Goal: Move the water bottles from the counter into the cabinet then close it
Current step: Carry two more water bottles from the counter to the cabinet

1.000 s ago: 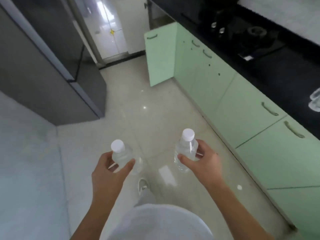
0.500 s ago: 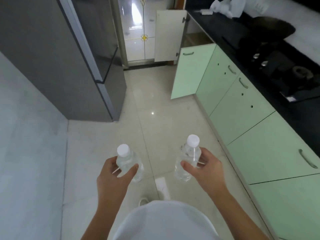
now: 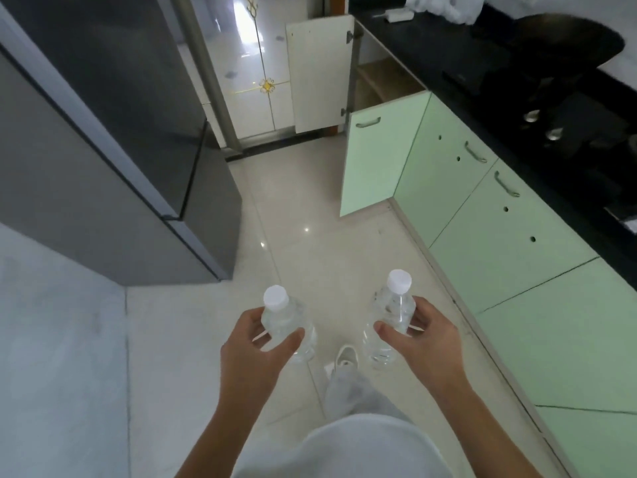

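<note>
Pale glossy floor tiles [image 3: 310, 208] run forward as an open lane between a dark grey refrigerator [image 3: 113, 143] on the left and a row of mint-green cabinets [image 3: 510, 243] on the right, under a black desk [image 3: 537, 108] whose front edge overhangs them; at the far end of that row one green cabinet door [image 3: 375, 157] stands swung out into the lane, its free edge reaching toward the middle of the floor, and behind it a white door [image 3: 320, 74] is open too, showing a wooden shelf [image 3: 386, 81] inside; the left hand [image 3: 255, 353] has its fingers curled around a clear water bottle [image 3: 286, 322] with a white cap, thumb on the near side; the right hand [image 3: 427, 343] grips a second bottle [image 3: 389, 322] the same way, fingers wrapped about its middle; both bottles are upright, held over the floor, apart from each other and well short of the open cabinet; below them a white shoe [image 3: 346, 357] rests on the tiles; floor between the hands and the open door lies bare.
</note>
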`<state>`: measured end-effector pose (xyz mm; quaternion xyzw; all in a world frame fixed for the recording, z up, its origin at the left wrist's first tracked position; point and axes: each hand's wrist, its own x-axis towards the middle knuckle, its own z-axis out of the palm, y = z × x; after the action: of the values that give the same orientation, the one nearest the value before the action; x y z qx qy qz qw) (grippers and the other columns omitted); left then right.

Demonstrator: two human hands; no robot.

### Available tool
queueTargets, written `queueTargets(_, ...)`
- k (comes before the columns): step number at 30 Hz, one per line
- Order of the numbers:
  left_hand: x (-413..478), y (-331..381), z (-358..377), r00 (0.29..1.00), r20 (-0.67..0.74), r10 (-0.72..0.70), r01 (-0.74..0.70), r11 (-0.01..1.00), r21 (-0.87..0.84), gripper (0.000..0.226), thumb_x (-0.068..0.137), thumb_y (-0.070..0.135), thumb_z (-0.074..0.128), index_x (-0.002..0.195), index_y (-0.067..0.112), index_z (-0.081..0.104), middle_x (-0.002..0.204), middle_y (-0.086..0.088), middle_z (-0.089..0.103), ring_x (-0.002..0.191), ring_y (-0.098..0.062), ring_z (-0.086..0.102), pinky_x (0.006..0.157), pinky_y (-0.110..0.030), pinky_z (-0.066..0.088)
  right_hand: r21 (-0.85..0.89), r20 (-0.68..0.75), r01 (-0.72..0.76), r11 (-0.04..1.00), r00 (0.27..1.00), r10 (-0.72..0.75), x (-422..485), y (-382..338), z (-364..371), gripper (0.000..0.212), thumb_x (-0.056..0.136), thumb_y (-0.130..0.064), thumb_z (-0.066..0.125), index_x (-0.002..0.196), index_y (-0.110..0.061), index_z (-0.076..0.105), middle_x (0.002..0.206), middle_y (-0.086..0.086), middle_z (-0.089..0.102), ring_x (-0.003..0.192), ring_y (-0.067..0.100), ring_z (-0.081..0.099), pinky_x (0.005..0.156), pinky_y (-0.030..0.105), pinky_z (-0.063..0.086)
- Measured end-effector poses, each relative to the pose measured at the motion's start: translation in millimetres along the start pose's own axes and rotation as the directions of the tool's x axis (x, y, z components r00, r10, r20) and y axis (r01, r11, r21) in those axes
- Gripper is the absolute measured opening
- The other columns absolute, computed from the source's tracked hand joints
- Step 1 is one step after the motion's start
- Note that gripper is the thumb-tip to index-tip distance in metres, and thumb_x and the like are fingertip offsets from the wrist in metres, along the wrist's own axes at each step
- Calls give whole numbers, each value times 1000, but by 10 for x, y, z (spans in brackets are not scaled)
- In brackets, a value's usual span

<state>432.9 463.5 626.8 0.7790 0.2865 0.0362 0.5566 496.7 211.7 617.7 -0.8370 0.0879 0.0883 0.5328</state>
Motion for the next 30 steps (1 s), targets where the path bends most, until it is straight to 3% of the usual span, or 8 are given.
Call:
queueTargets(3, 444, 269, 26, 997, -77, -8, 9, 1000, 13, 46, 68, 29, 92, 106, 32, 66, 102, 20, 73, 93, 7, 69, 76, -11, 53, -11, 69, 30, 999, 997, -29, 706, -294, 146, 40, 63, -35, 90, 97, -36, 69, 91, -23, 74, 86, -2, 71, 82, 35, 60)
queueTargets(7, 995, 564, 1, 979, -202, -27, 22, 999, -26, 46, 68, 26, 93, 104, 32, 66, 103, 15, 75, 95, -2, 72, 83, -24, 55, -21, 196, 120, 993, 974, -114, 1568, -784, 418, 40, 63, -35, 91, 97, -36, 69, 91, -25, 74, 86, -4, 70, 83, 34, 60)
queueTargets(12, 1613, 831, -67, 939, -337, -70, 44, 996, -83, 45, 68, 26, 92, 103, 33, 66, 99, 19, 75, 93, 0, 71, 79, -20, 53, -18, 324, 211, 977, 926, -193, 2360, -1359, 846, 44, 63, -38, 91, 100, -40, 68, 93, -31, 71, 87, -7, 69, 84, 31, 59)
queueTargets(16, 2261, 937, -92, 925, -368, -91, 58, 993, -101, 43, 68, 28, 92, 102, 33, 66, 97, 23, 74, 91, 2, 72, 80, -24, 54, -7, 350, 231, 973, 912, -214, 2940, -1620, 1161, 46, 63, -38, 92, 103, -37, 69, 94, -28, 73, 88, -4, 70, 84, 32, 60)
queueTargets(23, 3697, 1253, -98, 966, -252, -57, 39, 996, -76, 46, 69, 26, 91, 107, 32, 66, 98, 15, 75, 89, 2, 71, 74, -18, 52, -39, 253, 164, 986, 956, -149, 3913, -2012, 1504, 42, 65, -33, 91, 100, -38, 69, 92, -30, 72, 87, -6, 69, 83, 28, 59)
queueTargets(26, 4362, 1496, -84, 988, -153, -19, 12, 999, -53, 47, 68, 26, 92, 108, 31, 67, 101, 14, 76, 91, 0, 72, 82, -25, 56, -42, 149, 118, 992, 983, -110, 4299, -2154, 1551, 39, 65, -35, 90, 97, -37, 69, 91, -27, 73, 85, -6, 69, 82, 28, 59)
queueTargets(30, 5114, 1860, 71, 997, -36, 66, -65, 998, 26, 49, 68, 26, 92, 109, 29, 66, 106, 16, 73, 97, -2, 70, 86, -24, 54, -35, 41, 73, 997, 997, -71, 4768, -2324, 1566, 35, 66, -39, 88, 94, -36, 68, 89, -25, 73, 84, -5, 69, 80, 28, 58)
